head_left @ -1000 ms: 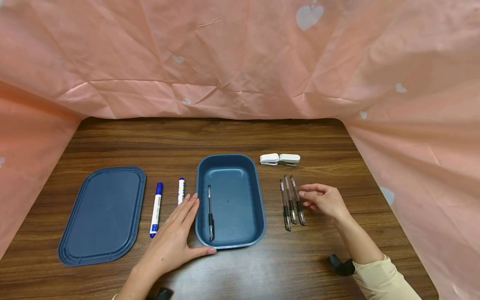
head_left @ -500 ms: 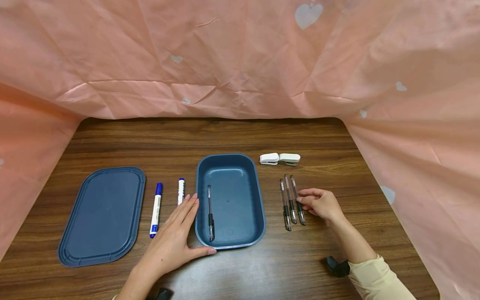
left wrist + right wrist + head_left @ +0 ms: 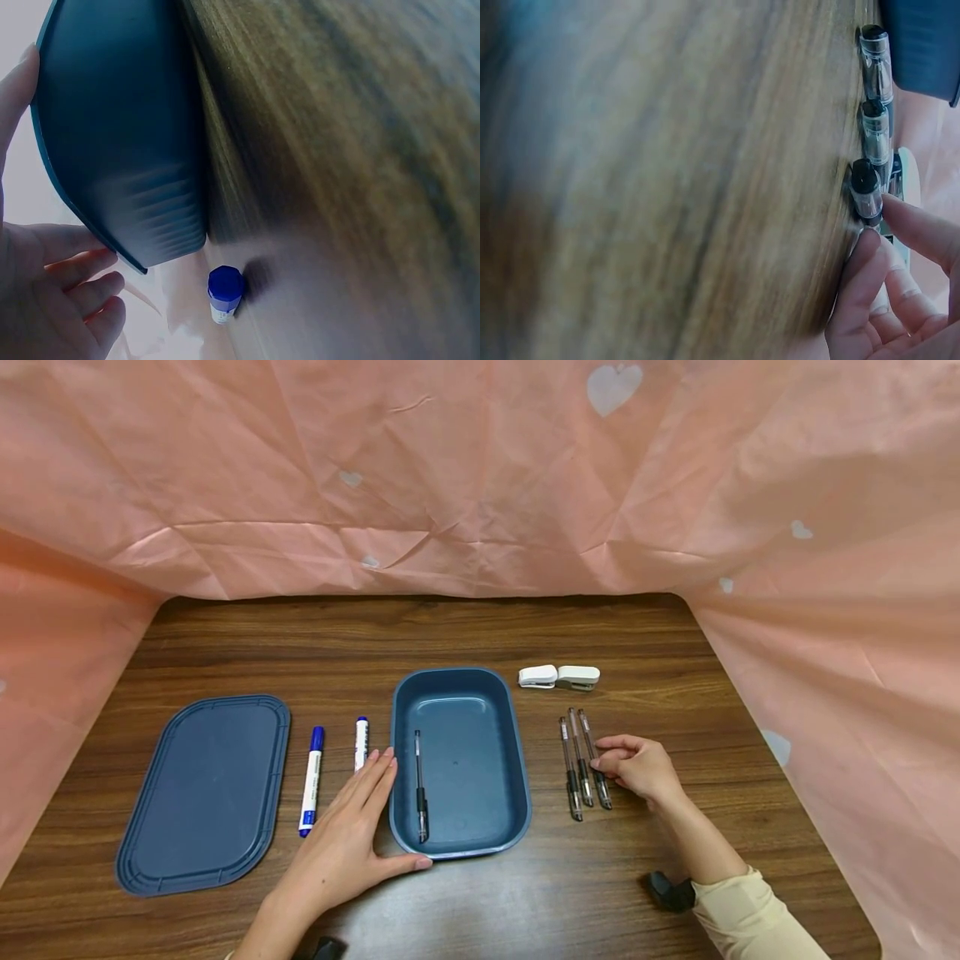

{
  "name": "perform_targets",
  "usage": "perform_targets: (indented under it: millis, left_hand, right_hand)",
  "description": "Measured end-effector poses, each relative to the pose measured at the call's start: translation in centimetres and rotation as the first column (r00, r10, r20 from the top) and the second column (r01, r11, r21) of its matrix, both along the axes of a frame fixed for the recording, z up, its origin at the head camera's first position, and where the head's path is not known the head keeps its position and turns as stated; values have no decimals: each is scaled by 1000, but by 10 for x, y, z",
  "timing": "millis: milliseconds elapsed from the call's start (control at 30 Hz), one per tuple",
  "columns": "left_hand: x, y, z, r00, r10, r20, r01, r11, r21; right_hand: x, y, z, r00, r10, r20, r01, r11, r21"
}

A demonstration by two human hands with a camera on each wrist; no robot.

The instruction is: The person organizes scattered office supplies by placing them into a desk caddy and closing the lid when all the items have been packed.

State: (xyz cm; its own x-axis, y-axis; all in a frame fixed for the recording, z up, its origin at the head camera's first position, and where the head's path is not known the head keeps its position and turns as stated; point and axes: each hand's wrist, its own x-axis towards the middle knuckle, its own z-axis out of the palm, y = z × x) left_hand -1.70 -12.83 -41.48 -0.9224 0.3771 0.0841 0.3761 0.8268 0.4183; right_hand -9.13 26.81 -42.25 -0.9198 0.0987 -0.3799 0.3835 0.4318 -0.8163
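My left hand [image 3: 348, 839] lies along the left wall and near-left corner of a blue plastic box [image 3: 480, 785], its fingers extended and its thumb at the near rim. Inside, toward the left wall, lies one black gel pen [image 3: 420, 785]. At the box's right, three clear-barrelled gel pens with black grips lie side by side on the table. With thumb and index finger, my right hand [image 3: 639, 770] pinches the rightmost gel pen [image 3: 602, 789]; the right wrist view shows the fingers close around that pen [image 3: 867, 191], low at the tabletop.
A flat blue lid [image 3: 213, 789] lies at the left. Between it and the box are a blue-capped marker [image 3: 312, 781] and a second marker [image 3: 362, 742], partly behind my left hand. Two white staplers [image 3: 538, 677] sit beyond the pens. Pink cloth [image 3: 450, 485] surrounds the wooden table.
My right hand has moved slightly left and down, its fingertips coming onto the rightmost pen. My left hand, the box and the other things stay where they were.
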Motion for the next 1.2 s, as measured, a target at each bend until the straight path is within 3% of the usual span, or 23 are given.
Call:
perform_targets:
  millis: [333,500,700,933,1200]
  left_hand:
    - [0,0,-1,1000,-3,-9,3,1000,-1]
    - [0,0,-1,1000,-8,-18,8,1000,-5]
    - [0,0,-2,1000,-10,-29,10,1000,-12]
    - [0,1,-2,1000,-2,-17,2,1000,-9]
    - [0,1,-1,1000,2,-18,-3,1000,-7]
  right_hand:
    - [0,-5,-1,994,77,-78,-62,980,187]
    - [-1,-7,1,986,135,-97,-99,945,311]
    - [-3,-9,5,978,193,-76,-138,880,454]
    - [-5,-11,3,980,177,-95,-107,861,498]
    - [-4,-9,1,974,151,-171,-46,865,499]
